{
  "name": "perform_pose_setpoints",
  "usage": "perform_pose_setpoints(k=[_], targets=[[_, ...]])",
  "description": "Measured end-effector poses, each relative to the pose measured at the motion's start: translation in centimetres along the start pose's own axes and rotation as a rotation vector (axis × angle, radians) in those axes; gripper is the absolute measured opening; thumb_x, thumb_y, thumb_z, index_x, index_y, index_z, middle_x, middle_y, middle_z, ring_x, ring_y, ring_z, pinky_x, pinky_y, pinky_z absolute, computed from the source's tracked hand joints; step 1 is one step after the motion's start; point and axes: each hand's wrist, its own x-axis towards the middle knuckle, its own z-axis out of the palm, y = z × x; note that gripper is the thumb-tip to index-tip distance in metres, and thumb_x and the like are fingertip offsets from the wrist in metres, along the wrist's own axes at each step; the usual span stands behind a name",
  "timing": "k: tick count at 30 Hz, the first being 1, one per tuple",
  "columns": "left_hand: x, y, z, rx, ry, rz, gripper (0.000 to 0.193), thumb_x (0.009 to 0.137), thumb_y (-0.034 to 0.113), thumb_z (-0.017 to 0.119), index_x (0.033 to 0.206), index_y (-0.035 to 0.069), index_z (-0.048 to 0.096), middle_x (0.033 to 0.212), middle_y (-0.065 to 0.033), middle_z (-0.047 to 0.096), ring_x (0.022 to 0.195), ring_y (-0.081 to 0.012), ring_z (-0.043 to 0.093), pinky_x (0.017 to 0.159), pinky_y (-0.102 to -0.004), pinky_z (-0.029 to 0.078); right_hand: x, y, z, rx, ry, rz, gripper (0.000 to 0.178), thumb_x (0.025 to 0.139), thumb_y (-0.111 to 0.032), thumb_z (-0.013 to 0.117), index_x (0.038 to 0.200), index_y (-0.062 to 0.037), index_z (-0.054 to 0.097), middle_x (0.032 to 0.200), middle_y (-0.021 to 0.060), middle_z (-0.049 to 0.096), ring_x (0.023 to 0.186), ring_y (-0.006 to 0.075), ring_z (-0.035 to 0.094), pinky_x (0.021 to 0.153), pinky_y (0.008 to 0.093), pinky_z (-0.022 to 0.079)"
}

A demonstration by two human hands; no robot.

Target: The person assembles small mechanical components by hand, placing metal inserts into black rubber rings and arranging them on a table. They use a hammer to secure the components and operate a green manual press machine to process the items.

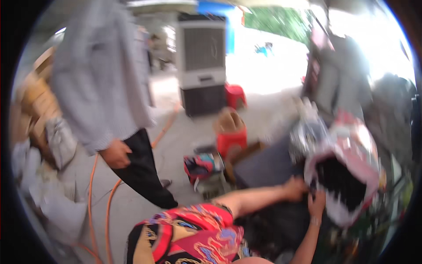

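Note:
My left hand [295, 189] reaches across toward the right, its fingers curled close to the mouth of a white and pink sack [310, 169]. Just below it, my right hand [316, 205] is closed around a small dark piece [313, 186], too blurred to name. Whatever the left fingers hold is hidden by blur. The sack gapes toward me, full of black contents [340, 182]. Beneath my forearms lies a dark heap [270, 226] of loose things that I cannot make out.
A person in a grey shirt [103, 75] stands at the left, beside an orange hose [110, 207] on the floor. Ahead are an air cooler [203, 57] and a red stool [231, 141] with a cardboard box on it. Cardboard boxes [41, 103] line the left side.

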Motion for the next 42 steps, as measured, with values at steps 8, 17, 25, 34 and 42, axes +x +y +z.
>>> perform_pose_setpoints(k=[8, 17, 25, 34, 42], targets=[[-5.2, -5.9, -2.4, 0.099, 0.085, -0.058, 0.037, 0.079, 0.024, 0.062, 0.116, 0.026, 0.065, 0.131, -0.0043, 0.054, 0.126, -0.0331, 0.043, 0.095, -0.0559, 0.033, -2.6, -3.4, -2.7, -0.090, -0.201, 0.232, 0.031, 0.090, -0.018, 0.055, 0.118, -0.0043, 0.056, 0.121, 0.0150, 0.059, 0.116, 0.0344, 0.050, 0.099, 0.0436, 0.040], [-3.4, -3.8, -2.4, 0.023, 0.074, 0.034, 0.046, 0.084, 0.026, 0.060, 0.129, 0.017, 0.056, 0.138, -0.0119, 0.049, 0.131, -0.0360, 0.039, 0.103, -0.0500, 0.032, -2.5, -4.3, -3.7, -0.288, -0.165, 0.309, 0.046, 0.090, -0.028, 0.056, 0.129, -0.0027, 0.052, 0.135, 0.0195, 0.048, 0.126, 0.0380, 0.042, 0.105, 0.0489, 0.034], [-4.6, -2.9, -1.8, 0.194, -0.184, 0.135, 0.056, 0.092, 0.047, 0.048, 0.139, 0.018, 0.045, 0.145, -0.0100, 0.041, 0.137, -0.0352, 0.030, 0.104, -0.0630, 0.025, -1.7, -8.0, -2.2, -0.246, -0.468, 0.140, 0.051, 0.091, -0.042, 0.054, 0.134, -0.0153, 0.052, 0.144, 0.0083, 0.042, 0.134, 0.0336, 0.035, 0.108, 0.0618, 0.020], [-6.4, -5.4, -3.1, 0.156, -0.104, 0.117, 0.052, 0.091, 0.040, 0.054, 0.137, 0.018, 0.047, 0.143, -0.0089, 0.044, 0.136, -0.0359, 0.032, 0.105, -0.0593, 0.026, 1.5, -6.0, -0.4, -0.075, -0.310, 0.164, 0.035, 0.091, -0.025, 0.056, 0.121, -0.0082, 0.059, 0.130, 0.0139, 0.056, 0.124, 0.0347, 0.048, 0.107, 0.0528, 0.029], [-7.1, -8.0, -4.3, 0.072, 0.078, -0.018, 0.043, 0.090, 0.030, 0.058, 0.130, 0.015, 0.055, 0.137, -0.0114, 0.050, 0.129, -0.0359, 0.042, 0.104, -0.0499, 0.031, 7.5, 0.8, 6.0, 0.018, -0.408, 0.410, 0.043, 0.087, -0.031, 0.055, 0.128, -0.0167, 0.054, 0.134, 0.0218, 0.050, 0.120, 0.0414, 0.050, 0.101, 0.0450, 0.040]])
